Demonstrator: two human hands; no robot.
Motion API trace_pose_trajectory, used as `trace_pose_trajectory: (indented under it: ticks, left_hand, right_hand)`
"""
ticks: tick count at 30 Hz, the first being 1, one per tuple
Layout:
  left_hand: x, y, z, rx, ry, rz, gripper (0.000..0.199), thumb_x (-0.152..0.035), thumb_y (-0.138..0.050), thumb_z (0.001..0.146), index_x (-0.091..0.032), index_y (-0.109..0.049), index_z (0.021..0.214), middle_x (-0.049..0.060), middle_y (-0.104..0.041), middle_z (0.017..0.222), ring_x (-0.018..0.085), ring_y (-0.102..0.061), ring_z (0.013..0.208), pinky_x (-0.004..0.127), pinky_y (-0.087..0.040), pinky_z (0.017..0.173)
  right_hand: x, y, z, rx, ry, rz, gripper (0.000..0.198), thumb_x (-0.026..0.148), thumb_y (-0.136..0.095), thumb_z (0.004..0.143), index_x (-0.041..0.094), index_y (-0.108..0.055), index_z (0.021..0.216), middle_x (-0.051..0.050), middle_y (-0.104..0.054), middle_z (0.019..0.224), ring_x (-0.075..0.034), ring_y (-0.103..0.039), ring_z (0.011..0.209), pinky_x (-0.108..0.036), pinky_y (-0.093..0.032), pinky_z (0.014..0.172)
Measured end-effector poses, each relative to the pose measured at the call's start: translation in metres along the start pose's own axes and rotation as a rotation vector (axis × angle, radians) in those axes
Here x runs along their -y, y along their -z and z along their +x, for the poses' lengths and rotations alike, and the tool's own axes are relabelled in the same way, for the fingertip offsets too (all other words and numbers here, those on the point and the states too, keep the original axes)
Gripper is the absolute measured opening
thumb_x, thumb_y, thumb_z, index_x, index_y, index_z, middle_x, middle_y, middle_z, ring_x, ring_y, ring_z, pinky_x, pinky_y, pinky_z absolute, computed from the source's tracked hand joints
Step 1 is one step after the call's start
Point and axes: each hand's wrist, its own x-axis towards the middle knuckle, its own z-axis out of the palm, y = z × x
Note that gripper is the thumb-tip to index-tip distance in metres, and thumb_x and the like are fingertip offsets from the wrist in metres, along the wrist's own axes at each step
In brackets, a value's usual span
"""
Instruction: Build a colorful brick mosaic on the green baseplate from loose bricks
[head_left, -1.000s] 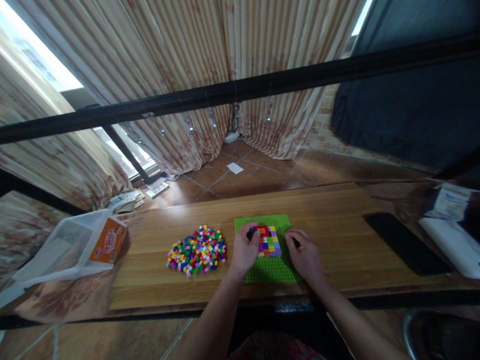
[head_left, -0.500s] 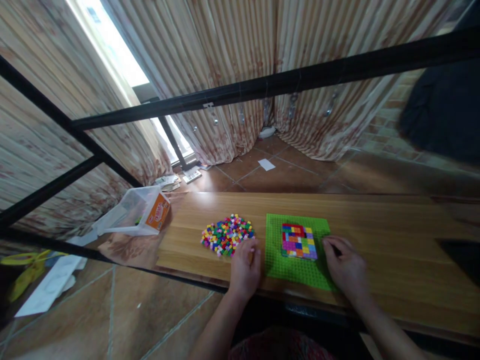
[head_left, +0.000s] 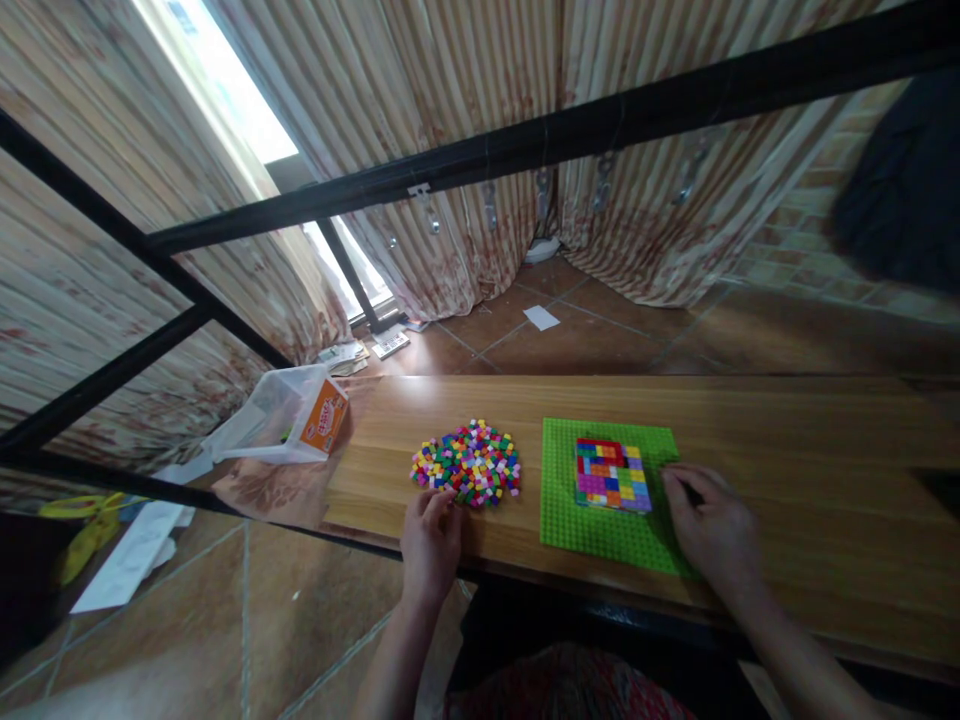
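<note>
A pile of small colourful toy bricks [head_left: 471, 462] lies on the wooden table. My left hand [head_left: 433, 540] is at the near left edge of this pile, its fingers drawn together in a pinch; whatever they hold, if anything, is too small to tell. To the right of the pile is a green studded baseplate [head_left: 559, 525], bearing a low square block of many-coloured bricks [head_left: 611, 476]. Beside the baseplate's right edge rests my right hand [head_left: 712, 530], thumb and forefinger closed together. What sits between those fingertips cannot be made out.
A clear plastic box [head_left: 281, 405] with an orange label lies tipped at the table's left end. Black metal bars [head_left: 480, 180] cross beyond the table, before the curtains [head_left: 465, 90]. A white paper [head_left: 541, 318] is on the tiled floor.
My left hand has moved left, from between the pile and the baseplate to the pile's near left edge. My right hand stays beside the baseplate. The whole view has shifted slightly.
</note>
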Motion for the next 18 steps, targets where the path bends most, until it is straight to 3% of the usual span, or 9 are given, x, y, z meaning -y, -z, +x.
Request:
trace_pose_trajectory:
  ticks: [9, 13, 15, 18]
  left_hand:
    - [0.002, -0.009, 0.008, 0.027, -0.059, 0.070, 0.014, -0.022, -0.055, 0.083, -0.022, -0.068, 0.088, 0.007, -0.063, 0.096, 0.023, -0.060, 0.094, 0.039, -0.051, 0.084]
    - [0.005, -0.009, 0.009, -0.020, -0.085, 0.030, 0.015, -0.022, -0.050, 0.086, -0.020, -0.065, 0.088, 0.009, -0.062, 0.099, 0.024, -0.058, 0.098, 0.040, -0.049, 0.088]
    - [0.005, -0.007, 0.009, -0.042, -0.067, -0.030, 0.015, -0.023, -0.049, 0.087, -0.019, -0.063, 0.089, 0.009, -0.062, 0.099, 0.023, -0.059, 0.097, 0.039, -0.048, 0.088]
    - [-0.002, -0.004, 0.012, 0.022, 0.037, -0.169, 0.015, -0.028, -0.050, 0.087, -0.019, -0.061, 0.091, 0.006, -0.064, 0.089, 0.020, -0.062, 0.083, 0.033, -0.050, 0.077]
  right_hand:
    - [0.000, -0.001, 0.000, -0.010, -0.006, -0.019, 0.030, 0.043, -0.047, 0.089, 0.020, -0.066, 0.082, -0.009, -0.067, 0.089, -0.022, -0.063, 0.083, -0.037, -0.051, 0.078]
    - [0.000, -0.001, 0.000, -0.003, -0.001, -0.006, 0.030, 0.042, -0.047, 0.089, 0.019, -0.066, 0.082, -0.008, -0.067, 0.088, -0.022, -0.063, 0.083, -0.037, -0.051, 0.078]
    - [-0.001, -0.001, 0.000, -0.004, 0.009, 0.000, 0.029, 0.041, -0.047, 0.089, 0.020, -0.066, 0.082, -0.008, -0.067, 0.088, -0.021, -0.063, 0.082, -0.036, -0.051, 0.078]
    - [-0.001, -0.002, 0.000, -0.008, 0.015, 0.008, 0.027, 0.039, -0.048, 0.089, 0.020, -0.065, 0.081, -0.008, -0.067, 0.089, -0.021, -0.063, 0.083, -0.036, -0.051, 0.078]
